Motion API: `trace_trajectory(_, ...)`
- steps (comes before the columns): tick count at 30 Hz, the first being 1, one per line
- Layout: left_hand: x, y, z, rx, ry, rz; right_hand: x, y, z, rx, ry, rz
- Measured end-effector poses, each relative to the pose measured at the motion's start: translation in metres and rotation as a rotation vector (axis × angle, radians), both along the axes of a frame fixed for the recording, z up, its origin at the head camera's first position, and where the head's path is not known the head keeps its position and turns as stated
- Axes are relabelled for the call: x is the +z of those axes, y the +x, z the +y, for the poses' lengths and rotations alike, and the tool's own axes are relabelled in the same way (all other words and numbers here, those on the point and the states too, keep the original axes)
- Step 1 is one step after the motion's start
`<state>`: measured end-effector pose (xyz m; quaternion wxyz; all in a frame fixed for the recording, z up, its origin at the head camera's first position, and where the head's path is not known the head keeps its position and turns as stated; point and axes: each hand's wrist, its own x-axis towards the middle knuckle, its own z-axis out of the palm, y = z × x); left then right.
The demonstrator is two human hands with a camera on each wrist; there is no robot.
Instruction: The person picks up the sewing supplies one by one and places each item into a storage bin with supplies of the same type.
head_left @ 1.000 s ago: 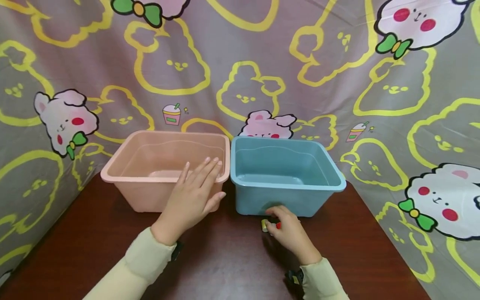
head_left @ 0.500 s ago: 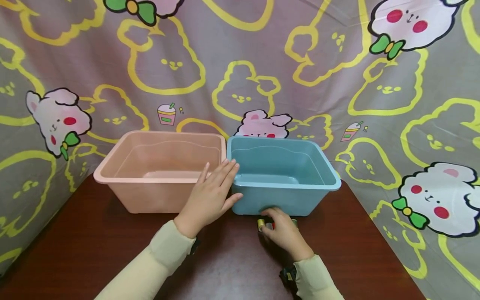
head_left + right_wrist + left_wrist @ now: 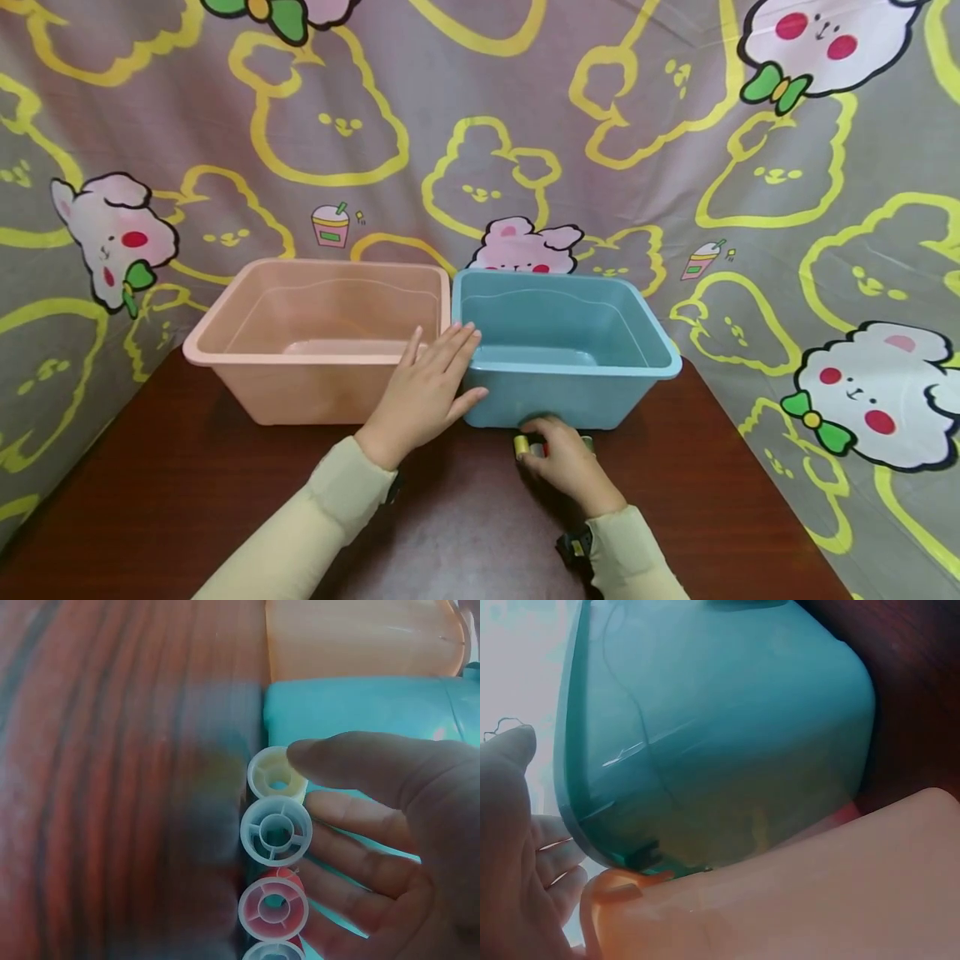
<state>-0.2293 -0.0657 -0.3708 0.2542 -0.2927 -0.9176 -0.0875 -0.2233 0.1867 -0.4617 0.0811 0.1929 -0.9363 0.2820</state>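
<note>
My left hand [image 3: 427,387] reaches over the near rims of the pink tub [image 3: 300,392] and the blue tub [image 3: 570,396], fingers straight, fingertips where the tubs meet. In the left wrist view its fingers [image 3: 559,862] lie by the corner between both tubs. My right hand [image 3: 566,462] is low in front of the blue tub. Its thumb and index finger are at a yellow thread spool [image 3: 262,771], curled about its upper side. Beside it in a row lie a white-ended spool [image 3: 255,855], a red spool [image 3: 251,930] and another partly visible one [image 3: 271,951].
The tubs stand side by side at the back of the dark wooden table [image 3: 450,533], against a cartoon-print curtain [image 3: 420,100]. The row of spools lies close along the foot of the blue tub.
My left hand has moved right, from over the pink tub to where the tubs meet. My right hand stays at the spools with little movement. The head view has shifted slightly.
</note>
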Motion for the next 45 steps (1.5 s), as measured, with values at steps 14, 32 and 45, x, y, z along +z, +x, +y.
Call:
trace_trajectory(14, -0.003, -0.001, -0.001, 0.003, -0.045, 0.036, 0.000, -0.002, -0.002, 0.041, 0.014, 0.003)
trace_trajectory(32, -0.002, 0.000, 0.002, 0.009, -0.092, 0.005, 0.007, 0.003, -0.004, 0.047, 0.010, 0.059)
trace_trajectory(45, 0.004, 0.002, 0.002, 0.006, -0.114, -0.072, 0.013, 0.006, 0.002, 0.065, -0.138, 0.020)
